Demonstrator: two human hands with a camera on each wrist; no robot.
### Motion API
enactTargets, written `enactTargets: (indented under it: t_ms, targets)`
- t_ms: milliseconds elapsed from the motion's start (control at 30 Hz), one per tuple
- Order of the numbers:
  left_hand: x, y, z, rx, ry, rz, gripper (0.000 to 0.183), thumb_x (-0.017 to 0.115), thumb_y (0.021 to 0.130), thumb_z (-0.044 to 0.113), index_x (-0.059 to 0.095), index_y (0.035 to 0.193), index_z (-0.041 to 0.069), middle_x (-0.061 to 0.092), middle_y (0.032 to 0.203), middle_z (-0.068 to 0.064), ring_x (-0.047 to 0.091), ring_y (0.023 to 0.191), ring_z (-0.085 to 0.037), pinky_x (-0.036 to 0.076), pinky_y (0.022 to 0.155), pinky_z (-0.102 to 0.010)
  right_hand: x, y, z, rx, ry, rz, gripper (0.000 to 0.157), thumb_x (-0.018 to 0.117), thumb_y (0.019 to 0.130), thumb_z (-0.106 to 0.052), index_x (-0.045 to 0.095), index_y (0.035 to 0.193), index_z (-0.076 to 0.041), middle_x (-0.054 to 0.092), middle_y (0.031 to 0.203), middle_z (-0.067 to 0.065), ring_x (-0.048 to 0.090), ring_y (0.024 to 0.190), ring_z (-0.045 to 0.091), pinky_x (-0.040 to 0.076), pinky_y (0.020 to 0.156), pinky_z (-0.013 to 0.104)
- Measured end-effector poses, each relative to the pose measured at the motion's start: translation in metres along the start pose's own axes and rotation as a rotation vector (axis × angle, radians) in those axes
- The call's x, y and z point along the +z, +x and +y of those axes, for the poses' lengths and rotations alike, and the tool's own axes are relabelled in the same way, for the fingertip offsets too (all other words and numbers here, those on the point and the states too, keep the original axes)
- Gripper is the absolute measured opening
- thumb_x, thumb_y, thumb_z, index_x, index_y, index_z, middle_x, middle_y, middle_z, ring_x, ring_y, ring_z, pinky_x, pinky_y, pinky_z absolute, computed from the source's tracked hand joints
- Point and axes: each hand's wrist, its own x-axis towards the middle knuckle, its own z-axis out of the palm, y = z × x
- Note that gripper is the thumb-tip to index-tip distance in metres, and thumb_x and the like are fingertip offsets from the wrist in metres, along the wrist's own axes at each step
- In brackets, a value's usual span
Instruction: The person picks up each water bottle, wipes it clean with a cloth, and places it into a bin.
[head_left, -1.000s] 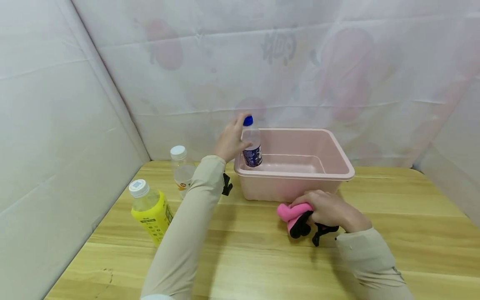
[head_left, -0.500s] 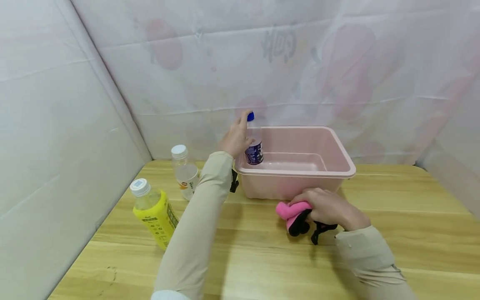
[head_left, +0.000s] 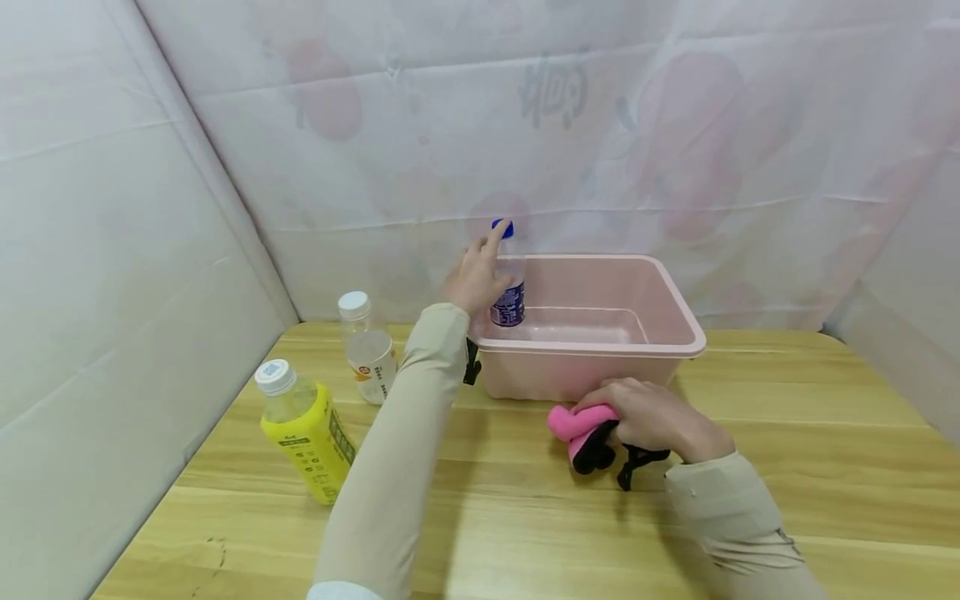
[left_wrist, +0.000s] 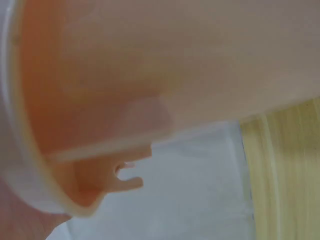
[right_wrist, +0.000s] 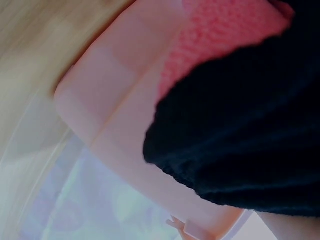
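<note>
A clear bottle with a blue cap and a dark blue label (head_left: 507, 306) stands upright inside the left end of a pink plastic basin (head_left: 585, 375). My left hand (head_left: 476, 275) reaches over the basin's left rim, with fingers stretched along the bottle's neck and cap and the thumb spread apart. Its far fingers are hidden. In front of the basin, my right hand (head_left: 641, 412) grips a soft pink-and-black cloth item (head_left: 585, 433) low over the table. The right wrist view shows fuzzy pink fabric (right_wrist: 225, 45) beside dark folds, close to the basin wall.
A clear bottle with a white cap (head_left: 370, 354) stands left of the basin. Nearer on the left is a bottle with a yellow sleeve (head_left: 311, 442). Pale printed sheeting (head_left: 405, 125) rises behind and beside the wooden table (head_left: 517, 533).
My left hand and the blue-capped bottle have moved slightly right, deeper into the basin. The left fingers have straightened and the bottle's label has turned. The right hand keeps its grip on the cloth item.
</note>
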Motion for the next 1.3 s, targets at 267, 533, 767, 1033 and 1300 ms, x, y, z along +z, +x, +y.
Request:
enactTargets:
  t_ms: [267, 533, 767, 1033, 1300]
  targets:
    - [0.004, -0.001, 0.007, 0.036, 0.077, -0.018, 0.080, 0.065, 0.100, 0.032, 0.016, 0.163, 0.027, 0.040, 0.152, -0.017, 0.041, 0.136, -0.037, 0.044, 0.109, -0.053, 0.001, -0.001, 0.001, -0.024, -0.008, 0.011, 0.050, 0.068, 0.068, 0.012, 0.079, 0.107, -0.017, 0.070, 0.107, 0.001, 0.065, 0.100, 0.026, 0.055, 0.089, 0.050]
    - [0.004, -0.002, 0.010, 0.010, 0.097, -0.021, 0.074, 0.056, 0.104, 0.042, 0.015, 0.164, 0.028, 0.038, 0.154, -0.014, 0.041, 0.136, -0.037, 0.045, 0.106, -0.056, 0.001, 0.000, 0.001, -0.035, -0.010, 0.012, 0.050, 0.067, 0.067, 0.013, 0.079, 0.105, -0.017, 0.070, 0.105, 0.000, 0.065, 0.098, 0.024, 0.055, 0.088, 0.048]
    - [0.003, -0.004, 0.008, 0.006, 0.119, -0.012, 0.071, 0.046, 0.106, 0.049, 0.010, 0.164, 0.028, 0.033, 0.157, -0.020, 0.039, 0.138, -0.043, 0.046, 0.105, -0.061, 0.002, 0.002, 0.001, -0.039, 0.005, 0.007, 0.049, 0.068, 0.068, 0.012, 0.079, 0.106, -0.017, 0.070, 0.107, 0.000, 0.065, 0.100, 0.026, 0.055, 0.089, 0.049]
    - [-0.004, -0.024, -0.002, 0.035, 0.031, 0.103, 0.074, 0.056, 0.104, 0.041, 0.016, 0.163, 0.023, 0.038, 0.153, -0.022, 0.042, 0.136, -0.043, 0.045, 0.105, -0.062, 0.000, 0.003, 0.002, -0.037, 0.002, -0.001, 0.050, 0.068, 0.067, 0.012, 0.079, 0.107, -0.017, 0.070, 0.107, 0.001, 0.065, 0.101, 0.027, 0.055, 0.089, 0.050]
    - [-0.001, -0.057, -0.011, 0.087, 0.028, 0.149, 0.078, 0.061, 0.103, 0.032, 0.013, 0.164, 0.021, 0.040, 0.152, -0.023, 0.038, 0.137, -0.043, 0.035, 0.114, -0.059, 0.000, 0.000, 0.003, -0.019, 0.009, -0.006, 0.048, 0.078, 0.067, 0.006, 0.079, 0.108, -0.018, 0.071, 0.107, 0.001, 0.065, 0.100, 0.027, 0.054, 0.089, 0.050]
